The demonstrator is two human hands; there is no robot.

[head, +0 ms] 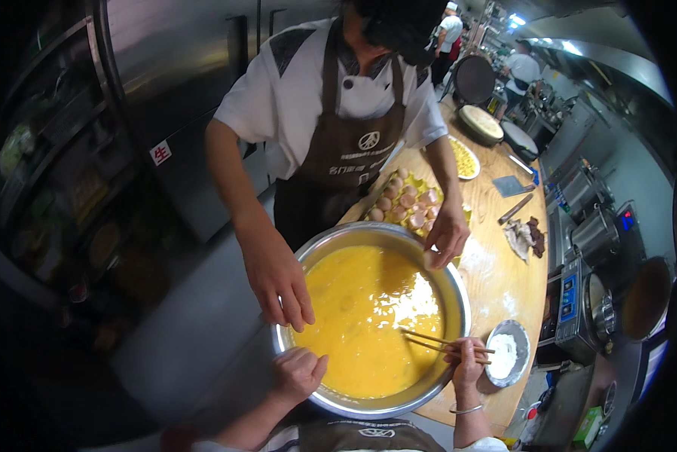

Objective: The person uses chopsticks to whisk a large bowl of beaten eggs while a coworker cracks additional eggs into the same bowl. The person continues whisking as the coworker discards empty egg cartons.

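A wide stainless steel basin (458, 282) holds beaten yellow egg (361, 316), with glare on its right side. My left hand (300, 373) is curled over the basin's near left rim. In my right hand (467, 361) is a pair of wooden chopsticks (440, 340), their tips at the egg's surface. A bracelet circles my right wrist. Across from me, a co-worker's one hand (282, 294) hangs over the left rim, fingers spread. The co-worker's other hand (448, 234) is at the far right rim, pinching a small pale thing, perhaps a piece of eggshell.
On the wooden table (485, 282) are a bowl of white powder (505, 353), an egg tray (414, 189) with eggs and broken shells, a plate of yellow bits (462, 158), a scraper (510, 186), a cloth (519, 240) and round griddles (481, 123). Cooking equipment (575, 294) lines the right.
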